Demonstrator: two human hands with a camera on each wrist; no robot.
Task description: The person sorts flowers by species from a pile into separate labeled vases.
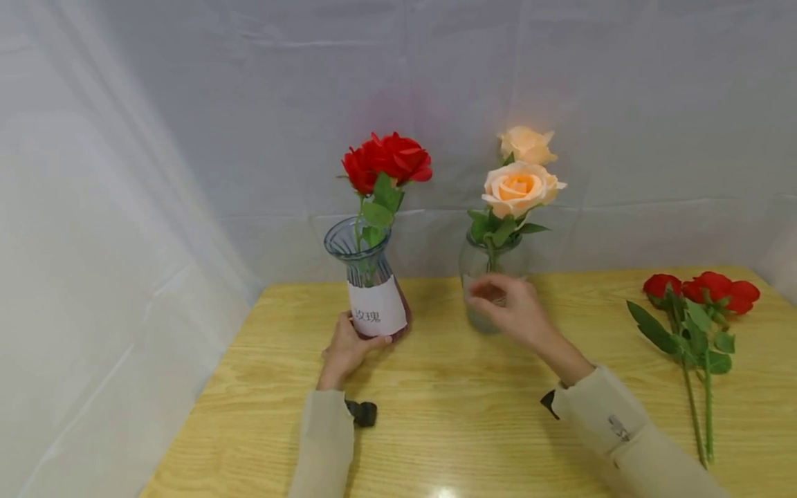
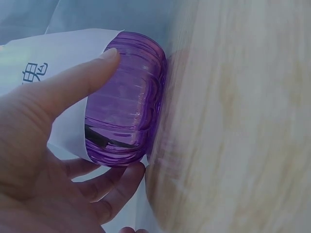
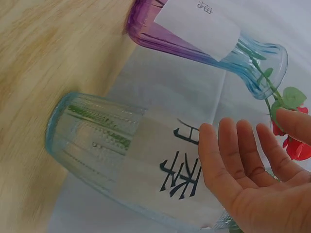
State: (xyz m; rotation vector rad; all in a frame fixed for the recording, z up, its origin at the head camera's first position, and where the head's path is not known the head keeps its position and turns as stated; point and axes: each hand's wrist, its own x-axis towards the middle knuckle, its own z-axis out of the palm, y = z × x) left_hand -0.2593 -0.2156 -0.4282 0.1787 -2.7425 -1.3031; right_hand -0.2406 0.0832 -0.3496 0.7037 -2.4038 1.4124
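"Fingers of the left hand (image 1: 347, 347), what are they doing?"

"Grasping the flared vase (image 1: 372, 271) low down, the thumb laid on its front. Those of the right hand (image 1: 513, 308) are loosely bent and released, just beside the clear vase (image 3: 109, 143); whether they touch its wall I cannot tell."

"What's largest?"

"Creased grey cloth (image 1: 249, 138), hanging behind the back edge of the desk (image 1: 436, 415). Next the desk itself, yellow with streaky wood grain."

"And the vases?"

"Clear one's near the middle of the back edge, its glass ribbed and pebbled. Flared one's closer to the back left corner, fluted, blue at the wide mouth, purple at the base."

"Flowers?"

"Loose red roses (image 1: 697, 332) lie towards the right edge, heads to the back right corner, stems to the front. Peach roses (image 1: 519, 190), broad-petalled, fill the clear vase; ruffled red blooms (image 1: 401, 158) lean from the flared one."

"Smaller still?"

"Flat white paper labels (image 1: 376, 308) with dark characters, one on each vase."
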